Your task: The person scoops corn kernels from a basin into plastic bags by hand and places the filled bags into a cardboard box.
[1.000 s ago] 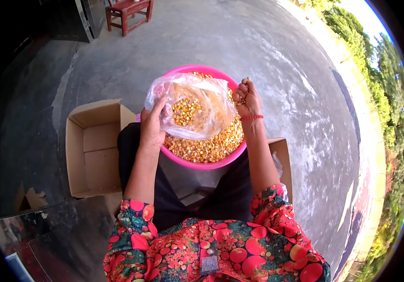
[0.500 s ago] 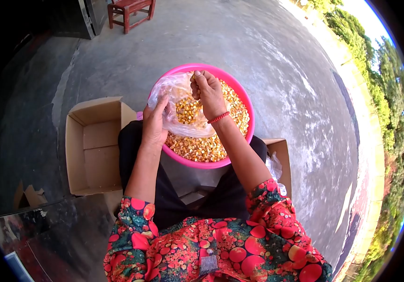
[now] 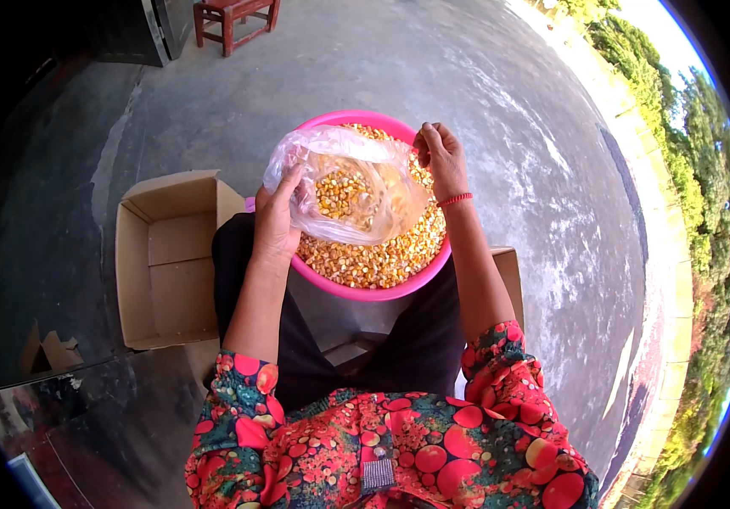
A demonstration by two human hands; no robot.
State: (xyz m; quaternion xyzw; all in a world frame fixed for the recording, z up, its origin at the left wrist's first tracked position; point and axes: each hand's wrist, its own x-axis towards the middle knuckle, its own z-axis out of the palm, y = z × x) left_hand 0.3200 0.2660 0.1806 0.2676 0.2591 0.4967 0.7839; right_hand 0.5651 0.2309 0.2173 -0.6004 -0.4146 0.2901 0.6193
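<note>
A pink basin full of yellow corn kernels sits between my knees. Over it lies a clear plastic bag with its mouth spread and kernels inside. My left hand grips the bag's left edge, thumb on top. At the basin's upper right rim is my right hand, with a red bracelet on the wrist. Its fingers are curled and pinched together, and what they hold, if anything, is hidden.
An open cardboard box stands left of my legs, another box at the right, partly behind my arm. Cardboard scraps lie at the lower left. A red wooden stool is at the top, near a dark door.
My right hand first moved left over the bag's opening, then back right to the basin's rim. The bag's right side was pushed in and is spread again. My left hand has kept its grip.
</note>
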